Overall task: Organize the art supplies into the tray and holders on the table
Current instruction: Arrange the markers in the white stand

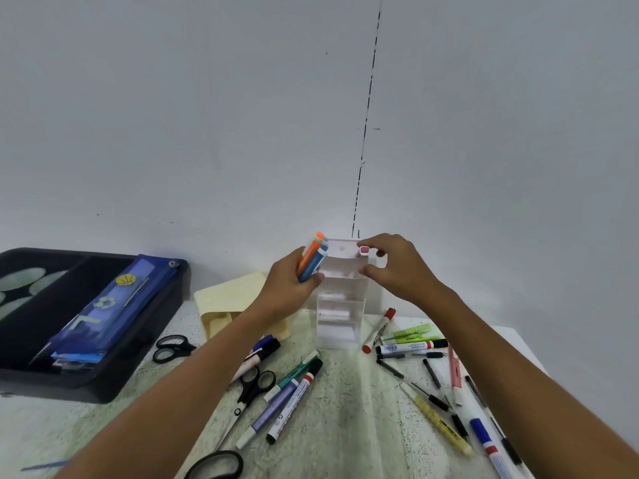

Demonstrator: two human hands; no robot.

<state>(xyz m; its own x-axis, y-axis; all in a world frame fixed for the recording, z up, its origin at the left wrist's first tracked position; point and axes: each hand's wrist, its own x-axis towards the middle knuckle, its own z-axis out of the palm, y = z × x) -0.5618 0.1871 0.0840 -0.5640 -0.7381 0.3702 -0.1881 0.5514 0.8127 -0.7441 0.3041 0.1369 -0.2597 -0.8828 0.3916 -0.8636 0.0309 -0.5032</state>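
Orange and blue markers [312,259] sit gripped in the left hand [288,288]. The right hand [397,267] pinches a pink marker [364,251] over the white holder [340,305].

Left hand [288,288] gripping orange and blue markers [313,259], right hand [397,267] pinching pink highlighter [364,251] over white tiered holder [340,305]

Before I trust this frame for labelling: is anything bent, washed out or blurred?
Head view: wide-angle lens bows the table edge and splays the arms; the white holder is overexposed, its shelves faint; the pink marker in the right hand is soft; the left hand grips markers that read sharply.
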